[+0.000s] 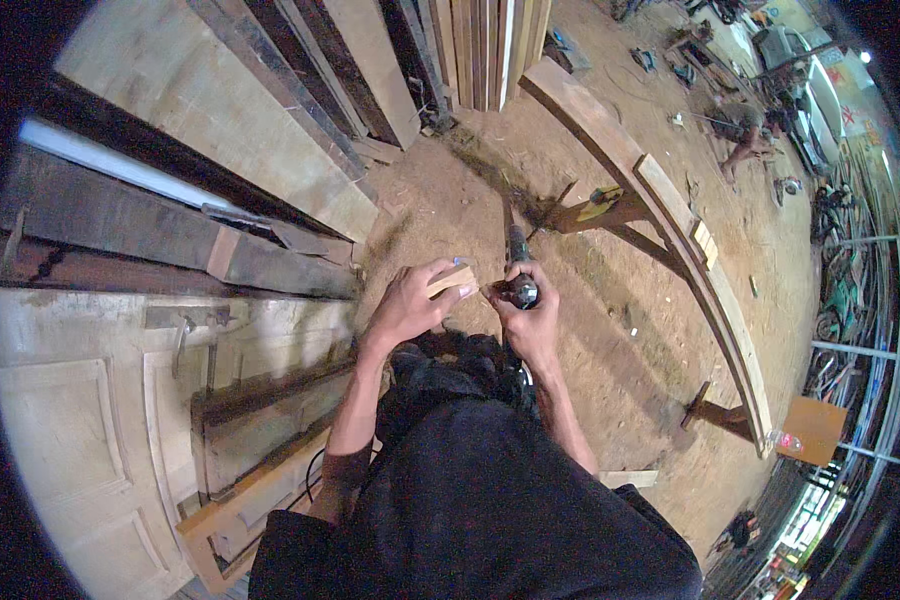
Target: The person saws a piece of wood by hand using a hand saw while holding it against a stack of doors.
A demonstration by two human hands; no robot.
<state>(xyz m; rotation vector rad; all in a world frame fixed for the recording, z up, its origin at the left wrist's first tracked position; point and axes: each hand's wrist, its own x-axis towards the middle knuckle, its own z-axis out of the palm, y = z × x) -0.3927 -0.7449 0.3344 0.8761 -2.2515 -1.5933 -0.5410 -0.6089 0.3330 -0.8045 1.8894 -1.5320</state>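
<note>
My left hand (pixel 410 306) is closed around a small pale wood block (pixel 454 280), its thumb and fingers pinching the sides. Just to the right, my right hand (pixel 532 318) grips a dark, cylindrical power tool (pixel 517 250) whose exact kind I cannot make out. One end of that tool points away from me, and its rounded near end lies in my fingers. The block and the tool are close together in front of my body, and I cannot tell whether they touch.
On my right, a long plank bench (pixel 660 200) carries a small wood block (pixel 705 244). Stacked boards (pixel 210 110) and a pale panelled door (pixel 70 400) stand on my left. A person (pixel 745 130) crouches at the far right. A cardboard piece (pixel 813 430) lies beyond the bench's near end.
</note>
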